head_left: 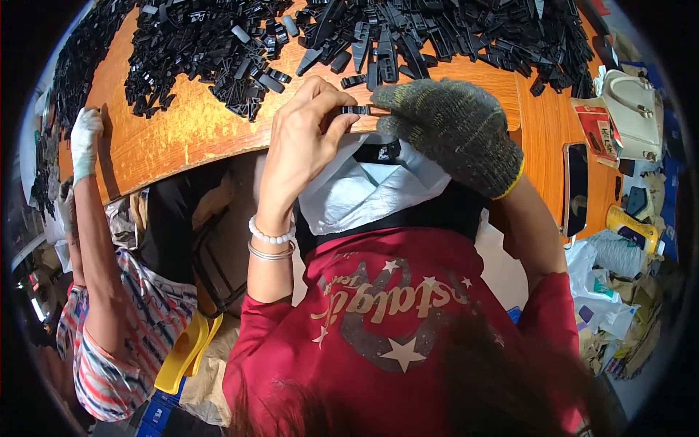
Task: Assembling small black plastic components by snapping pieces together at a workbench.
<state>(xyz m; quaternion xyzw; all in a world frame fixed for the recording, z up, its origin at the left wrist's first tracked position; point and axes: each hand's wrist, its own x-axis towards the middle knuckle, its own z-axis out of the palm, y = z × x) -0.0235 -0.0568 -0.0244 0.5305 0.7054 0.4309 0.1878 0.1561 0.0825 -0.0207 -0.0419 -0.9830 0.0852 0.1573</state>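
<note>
My bare left hand pinches one end of a small black plastic clip between thumb and fingertips, just over the table's near edge. My right hand, in a dark knitted glove with a yellow cuff, is closed at the clip's other side. A thin bit shows between the glove's fingertips and the clip; I cannot tell whether it is part of the clip. Below, a white plastic bag lies open on my lap with some black pieces in it. Another black clip lies on the table just beyond my fingers.
Heaps of black plastic parts cover the far side of the wooden table. A phone, a red packet and a white handbag are at the right. A co-worker's gloved hand rests at the left edge.
</note>
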